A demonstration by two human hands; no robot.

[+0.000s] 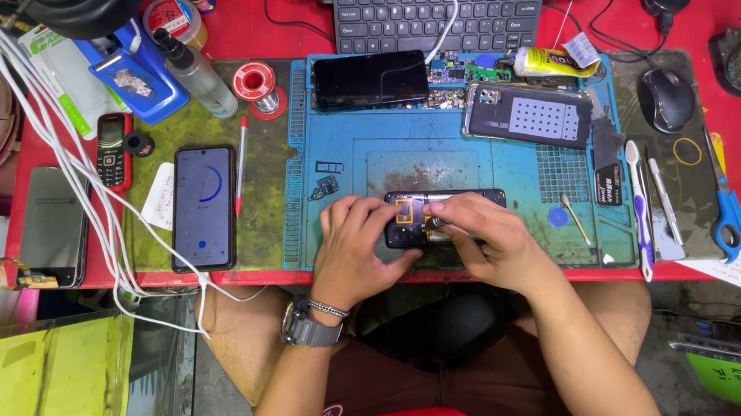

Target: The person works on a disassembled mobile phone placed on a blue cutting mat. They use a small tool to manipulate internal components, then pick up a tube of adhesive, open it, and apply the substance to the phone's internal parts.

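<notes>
My red table fills twelve o'clock, evenly lit; a yellow sheet lies at eight o'clock, with grey floor beside it.

I see a blue work mat on a red table. Left of the mat lies a mottled yellow-green pad. Right of the mat, blue-handled scissors; above the mat, a black keyboard.

Left hand and right hand both grip an opened phone on a blue mat on the red worktop, with another phone left, keyboard above, scissors right.
</notes>
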